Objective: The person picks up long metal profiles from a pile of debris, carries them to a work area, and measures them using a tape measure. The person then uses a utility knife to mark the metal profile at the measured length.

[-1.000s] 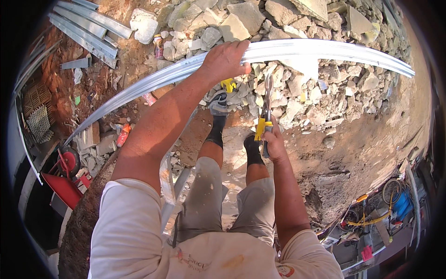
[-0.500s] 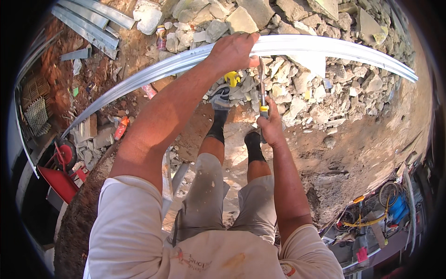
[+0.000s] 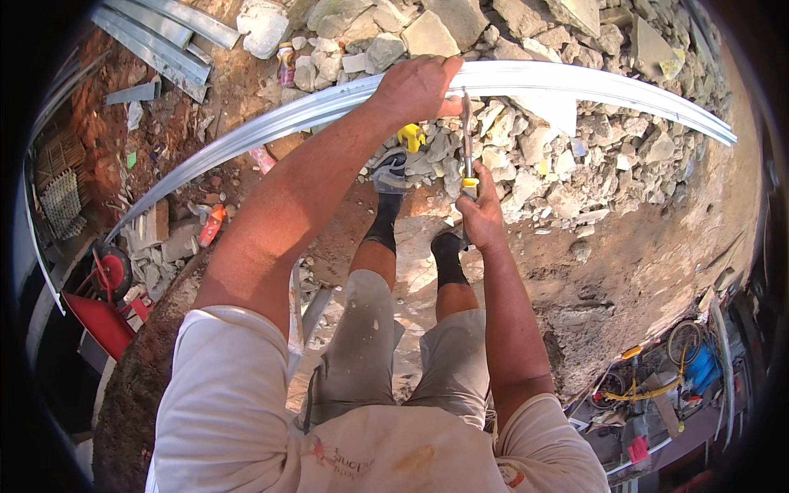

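My left hand (image 3: pixel 417 88) is closed round a long, shiny metal profile (image 3: pixel 559 76), thumb below it and fingers over the top. The profile runs across the far part of the view, and its left end reaches down toward the wheelbarrow. My right hand (image 3: pixel 483 212) grips the yellow-and-black handle of tin snips (image 3: pixel 468 148), seen edge-on. Their metal head points away from me, its tip at the profile's near edge, just right of my left thumb. I cannot tell whether the blades are on the metal.
Broken concrete rubble (image 3: pixel 509 156) lies beneath and beyond the profile. More metal profiles (image 3: pixel 156 45) are at the far left. A red wheelbarrow (image 3: pixel 97 324) stands at left. A yellow object (image 3: pixel 411 137) lies by my left foot. Bicycles (image 3: pixel 684 341) and clutter are at lower right.
My right hand and the snips have shifted slightly to the right, with the tip still at the profile's near edge. My left hand keeps its hold, with barely any movement.
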`<state>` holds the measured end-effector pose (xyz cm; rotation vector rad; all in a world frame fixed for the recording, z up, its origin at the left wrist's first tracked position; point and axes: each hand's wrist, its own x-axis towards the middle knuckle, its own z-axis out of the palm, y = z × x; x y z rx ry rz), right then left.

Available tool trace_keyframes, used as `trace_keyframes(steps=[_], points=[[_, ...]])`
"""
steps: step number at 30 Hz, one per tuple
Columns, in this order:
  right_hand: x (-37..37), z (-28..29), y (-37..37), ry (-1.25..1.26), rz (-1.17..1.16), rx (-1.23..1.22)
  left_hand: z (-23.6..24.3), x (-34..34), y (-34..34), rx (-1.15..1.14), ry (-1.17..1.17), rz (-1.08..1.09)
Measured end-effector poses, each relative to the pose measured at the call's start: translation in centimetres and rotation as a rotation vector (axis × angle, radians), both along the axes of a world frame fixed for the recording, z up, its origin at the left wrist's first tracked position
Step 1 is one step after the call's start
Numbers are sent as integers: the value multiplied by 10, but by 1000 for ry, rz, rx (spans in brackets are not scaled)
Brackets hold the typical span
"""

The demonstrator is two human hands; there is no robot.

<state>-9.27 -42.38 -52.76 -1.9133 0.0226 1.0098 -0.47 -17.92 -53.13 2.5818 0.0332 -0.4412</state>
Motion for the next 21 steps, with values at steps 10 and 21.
trace_keyframes(steps=[10, 21], points=[[3, 7, 5, -131, 80, -102, -2, -1, 4, -30, -10, -21], [15, 30, 23, 71, 29, -323, -10, -23, 2, 88, -339, -40]])
